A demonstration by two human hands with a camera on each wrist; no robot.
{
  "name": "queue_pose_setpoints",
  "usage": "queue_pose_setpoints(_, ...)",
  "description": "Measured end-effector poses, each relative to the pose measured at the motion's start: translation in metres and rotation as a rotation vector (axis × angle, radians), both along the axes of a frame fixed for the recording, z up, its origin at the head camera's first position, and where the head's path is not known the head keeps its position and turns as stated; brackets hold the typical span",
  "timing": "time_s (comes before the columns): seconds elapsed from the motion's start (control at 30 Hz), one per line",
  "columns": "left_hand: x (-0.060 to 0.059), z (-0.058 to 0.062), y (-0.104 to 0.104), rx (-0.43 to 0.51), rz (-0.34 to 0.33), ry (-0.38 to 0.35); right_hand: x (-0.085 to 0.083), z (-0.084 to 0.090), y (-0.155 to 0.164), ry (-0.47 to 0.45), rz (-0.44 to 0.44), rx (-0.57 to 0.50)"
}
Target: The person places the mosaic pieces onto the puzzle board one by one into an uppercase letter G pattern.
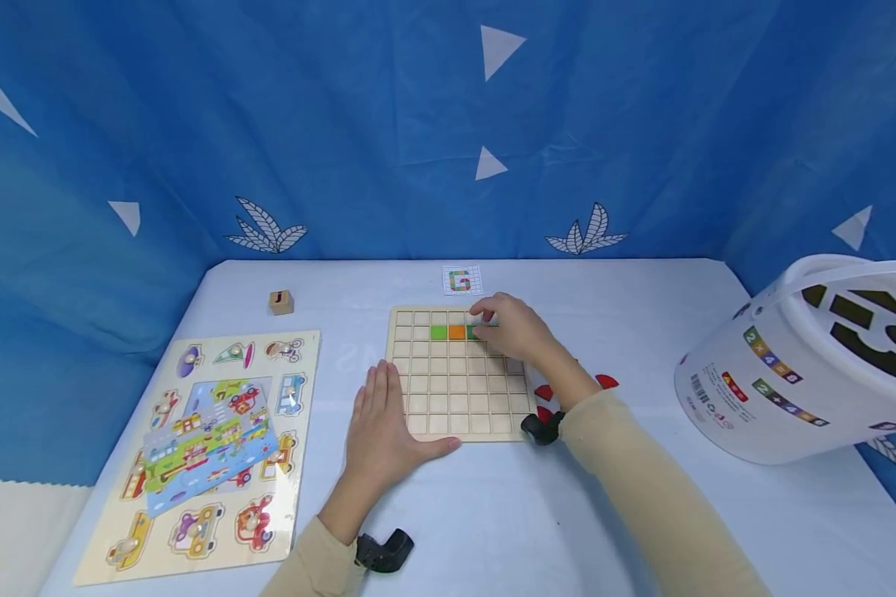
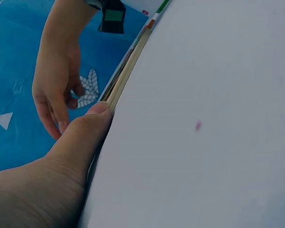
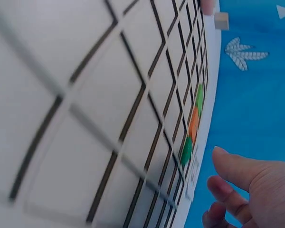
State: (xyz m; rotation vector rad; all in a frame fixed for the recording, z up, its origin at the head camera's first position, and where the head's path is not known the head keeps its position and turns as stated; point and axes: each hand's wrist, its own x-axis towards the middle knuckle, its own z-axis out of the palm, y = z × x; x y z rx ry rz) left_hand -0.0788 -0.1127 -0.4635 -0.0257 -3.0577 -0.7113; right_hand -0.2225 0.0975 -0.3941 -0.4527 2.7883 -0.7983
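On far row of pale wooden grid board (image 1: 459, 390), right hand (image 1: 518, 330) pinches green square tile (image 1: 474, 332) beside orange tile (image 1: 456, 332). Left hand (image 1: 379, 431) flat, fingers loose, steadying near-left edge. Tile may tilt, miss slot, bump neighbours.

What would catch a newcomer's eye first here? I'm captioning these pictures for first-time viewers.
Mid-table, a wooden grid board holds a green-orange-green tile row near its far edge, where the right hand rests. The left hand lies flat at the board's near left corner. A white bucket sits tilted at far right.

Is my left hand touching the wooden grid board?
Touching. The left wrist view shows the left hand's thumb pressed against the edge of the grid board, with no gap between them.
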Motion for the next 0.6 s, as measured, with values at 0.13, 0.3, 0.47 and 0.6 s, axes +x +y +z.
queue_pose_setpoints(0.13, 0.000, 0.000, -0.002, 0.022, -0.007, -0.007, -0.001, 0.001, 0.023, -0.021, -0.056, 0.016)
queue_pose_setpoints(0.3, 0.000, 0.002, -0.005, 0.049, -0.015, -0.008, -0.002, 0.000, 0.053, -0.074, -0.101, 0.064)
queue_pose_setpoints(0.47, -0.001, 0.002, -0.007, 0.037, -0.025, -0.005, -0.004, -0.003, 0.072, -0.115, -0.100, 0.108)
queue_pose_setpoints(0.6, -0.001, 0.002, -0.009, 0.028, -0.022, 0.000, -0.006, -0.008, 0.078, -0.133, -0.088, 0.101)
